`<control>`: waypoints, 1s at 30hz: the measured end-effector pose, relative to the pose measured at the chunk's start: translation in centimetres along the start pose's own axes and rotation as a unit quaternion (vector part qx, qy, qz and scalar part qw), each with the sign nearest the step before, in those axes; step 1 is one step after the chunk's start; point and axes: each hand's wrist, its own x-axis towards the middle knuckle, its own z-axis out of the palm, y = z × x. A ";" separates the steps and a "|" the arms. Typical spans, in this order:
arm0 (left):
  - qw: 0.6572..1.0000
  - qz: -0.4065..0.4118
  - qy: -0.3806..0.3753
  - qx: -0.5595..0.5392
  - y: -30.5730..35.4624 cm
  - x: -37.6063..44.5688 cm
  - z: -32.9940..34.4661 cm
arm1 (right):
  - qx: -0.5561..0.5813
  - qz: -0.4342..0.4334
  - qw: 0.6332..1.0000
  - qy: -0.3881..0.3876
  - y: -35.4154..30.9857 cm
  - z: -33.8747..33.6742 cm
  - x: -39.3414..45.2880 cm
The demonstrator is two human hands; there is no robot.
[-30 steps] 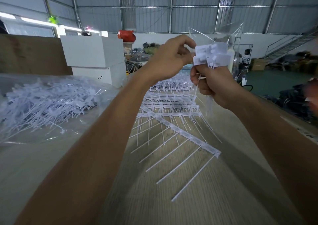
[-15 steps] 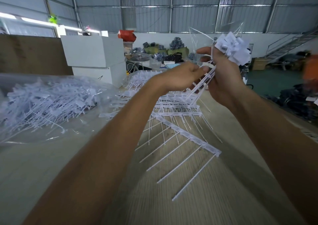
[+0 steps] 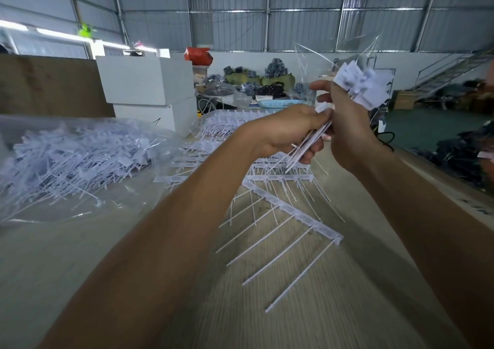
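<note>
My right hand (image 3: 347,132) grips a bundle of white plastic seal ties (image 3: 359,86), their flat tag heads fanned out above the fist and a clear plastic bag (image 3: 334,62) behind them. My left hand (image 3: 288,132) holds the thin tails of that bundle (image 3: 307,145) just below and left of the right hand, fingers curled round them. Both hands hover above a wooden table (image 3: 307,308). On it lie joined strips of white ties (image 3: 296,217), tails pointing toward me.
A big clear bag full of loose white ties (image 3: 72,161) lies at the left. Two stacked white boxes (image 3: 149,92) stand behind it, with a brown board (image 3: 45,86) at far left. More tie strips (image 3: 222,124) cover the table's far end. The table's right edge (image 3: 441,188) drops to a green floor.
My left hand has dropped from the tag heads down to the tails and closed round them. My right hand tilted the bundle so the heads point up and right.
</note>
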 end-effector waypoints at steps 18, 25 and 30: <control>0.990 -0.021 0.115 0.075 0.7 0.1 -0.2 | -0.028 0.074 0.993 -0.089 2.5 0.7 -0.1; 0.994 -0.044 0.101 0.017 0.7 0.5 1.6 | -0.028 0.060 0.994 -0.086 3.5 0.1 0.1; 0.992 -0.064 0.108 0.018 0.5 0.8 2.1 | -0.146 0.007 0.978 -0.149 4.3 -1.6 0.3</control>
